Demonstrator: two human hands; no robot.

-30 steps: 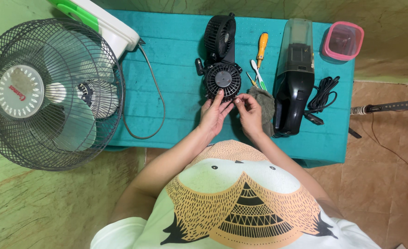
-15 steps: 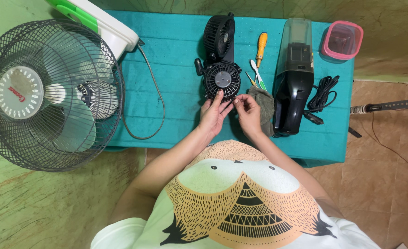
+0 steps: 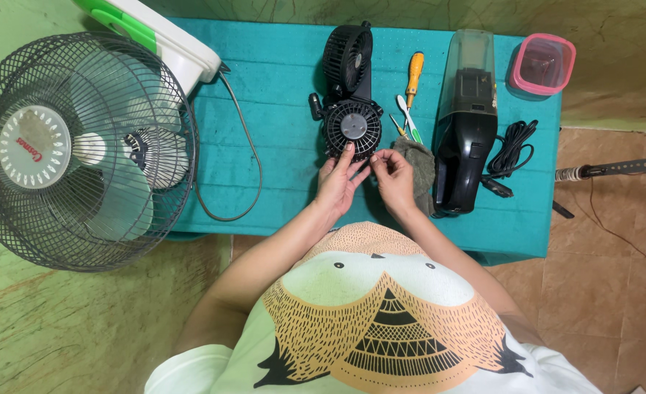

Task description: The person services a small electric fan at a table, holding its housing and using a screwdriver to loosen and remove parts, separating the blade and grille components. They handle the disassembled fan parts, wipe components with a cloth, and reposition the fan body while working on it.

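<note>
A small black fan lies on the teal table, its round front grille (image 3: 352, 128) facing up and its second round part (image 3: 347, 55) behind it. My left hand (image 3: 340, 181) grips the lower rim of the grille, with a finger reaching onto its face. My right hand (image 3: 394, 175) is just to the right of it, fingertips pinched together at the grille's lower right edge and almost touching my left fingers. I cannot see anything between them. A grey cloth (image 3: 419, 164) lies under and beside my right hand.
A black handheld vacuum (image 3: 467, 124) and its coiled cord (image 3: 511, 149) lie to the right, and a pink-rimmed box (image 3: 543, 64) sits at the far corner. Screwdrivers (image 3: 413, 76) rest between fan and vacuum. A large grey cage fan (image 3: 75, 153) stands on the left, its cable (image 3: 246, 168) looping over the table (image 3: 279, 95).
My right fingertips have shifted left off the grey cloth toward my left fingers at the grille's edge. My left hand stays on the grille.
</note>
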